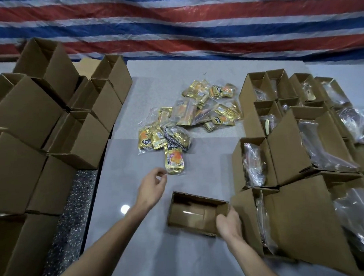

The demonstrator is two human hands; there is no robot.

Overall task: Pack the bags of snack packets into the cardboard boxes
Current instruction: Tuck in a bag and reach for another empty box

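— Where are your hands?

— Your right hand [228,223] grips the near right corner of the open box [197,213] in front of you, at six o'clock on the table [139,253]; the fingers curl over its rim. Your left hand [153,188] hovers just beside the box at its ten o'clock, fingers loosely bent, grasping nothing.

— And the snack bags?

— The pile of bags [194,114] lies at twelve o'clock, well beyond the box. The nearest bag [174,160] sits just past your left fingertips — not touching them.

— What surrounds you?

— Empty boxes [59,125] are stacked at nine o'clock. Filled boxes [297,150], with clear plastic showing inside, stand at three o'clock, the closest one touching or nearly touching your right hand. A striped tarp [173,24] hangs behind the table.
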